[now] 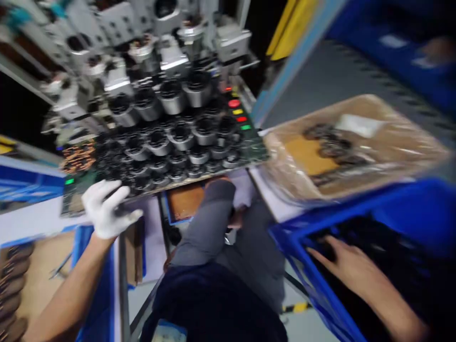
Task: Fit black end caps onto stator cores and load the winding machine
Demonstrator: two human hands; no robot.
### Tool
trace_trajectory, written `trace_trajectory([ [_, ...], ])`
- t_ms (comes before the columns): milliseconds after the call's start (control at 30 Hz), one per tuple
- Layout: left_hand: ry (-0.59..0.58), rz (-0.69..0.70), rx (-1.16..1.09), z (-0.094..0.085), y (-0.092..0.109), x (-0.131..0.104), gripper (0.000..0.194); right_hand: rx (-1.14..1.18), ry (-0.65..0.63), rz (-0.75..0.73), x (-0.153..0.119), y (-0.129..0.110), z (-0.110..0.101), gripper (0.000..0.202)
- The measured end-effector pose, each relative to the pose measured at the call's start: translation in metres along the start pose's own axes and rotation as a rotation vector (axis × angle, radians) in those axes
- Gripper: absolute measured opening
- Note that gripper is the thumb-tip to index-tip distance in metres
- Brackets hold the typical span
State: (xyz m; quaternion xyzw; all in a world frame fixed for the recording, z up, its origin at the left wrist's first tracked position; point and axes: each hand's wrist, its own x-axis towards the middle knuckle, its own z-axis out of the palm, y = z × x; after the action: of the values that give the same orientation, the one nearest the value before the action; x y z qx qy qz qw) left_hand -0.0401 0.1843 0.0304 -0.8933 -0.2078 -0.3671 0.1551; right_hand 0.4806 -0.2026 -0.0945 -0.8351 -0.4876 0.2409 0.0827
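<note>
Dark shirt [213,304] lies nearest, before the fixture [256,151]. Metal cylinders [173,104] already stand in rows on it; what remains is indeterminate. Left hand [109,209], at the fixture's left front corner: fingers spread, nothing visibly gripped. Right hand [349,266], inside the blue bin [416,204] right of the fixture: grip indeterminable.

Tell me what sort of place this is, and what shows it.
Most likely a factory workstation: rows of metal cylinders stand before a machine, what look like coloured buttons line the right edge, and the right hand is inside a blue bin of dark contents.
</note>
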Motion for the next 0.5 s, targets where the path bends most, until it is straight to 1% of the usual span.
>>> trace_trajectory([
  [33, 0.049, -0.005, -0.068, 0.005, 0.015, 0.006, 0.083, -0.025, -0.041, 0.061, -0.008, 0.013, 0.002, 0.037],
  [67, 0.065, -0.014, -0.146, 0.013, 0.033, 0.014, 0.085, -0.043, -0.082, 0.107, -0.015, 0.023, 0.003, 0.035],
  [133, 0.051, -0.005, -0.322, 0.033, 0.077, 0.040, 0.082, -0.063, -0.151, 0.164, -0.029, 0.036, 0.003, 0.039],
  [200, -0.002, 0.013, -0.470, 0.059, 0.129, 0.078, 0.065, -0.071, -0.200, 0.191, -0.043, 0.041, 0.001, 0.049],
  [267, -0.073, 0.018, -0.574, 0.090, 0.180, 0.122, 0.041, -0.065, -0.232, 0.195, -0.057, 0.041, -0.003, 0.057],
  [333, -0.187, 0.026, -0.657, 0.126, 0.228, 0.167, 0.026, -0.042, -0.251, 0.184, -0.071, 0.042, -0.009, 0.065],
  [367, -0.276, 0.037, -0.677, 0.146, 0.250, 0.188, 0.022, -0.025, -0.254, 0.175, -0.076, 0.043, -0.012, 0.068],
  [400, -0.391, 0.059, -0.665, 0.167, 0.270, 0.208, 0.021, -0.005, -0.253, 0.164, -0.080, 0.044, -0.014, 0.067],
  [433, -0.535, 0.090, -0.618, 0.189, 0.290, 0.227, 0.025, 0.017, -0.245, 0.151, -0.084, 0.045, -0.016, 0.064],
  [500, -0.818, 0.200, -0.508, 0.231, 0.327, 0.258, 0.035, 0.066, -0.218, 0.124, -0.087, 0.046, -0.018, 0.053],
])
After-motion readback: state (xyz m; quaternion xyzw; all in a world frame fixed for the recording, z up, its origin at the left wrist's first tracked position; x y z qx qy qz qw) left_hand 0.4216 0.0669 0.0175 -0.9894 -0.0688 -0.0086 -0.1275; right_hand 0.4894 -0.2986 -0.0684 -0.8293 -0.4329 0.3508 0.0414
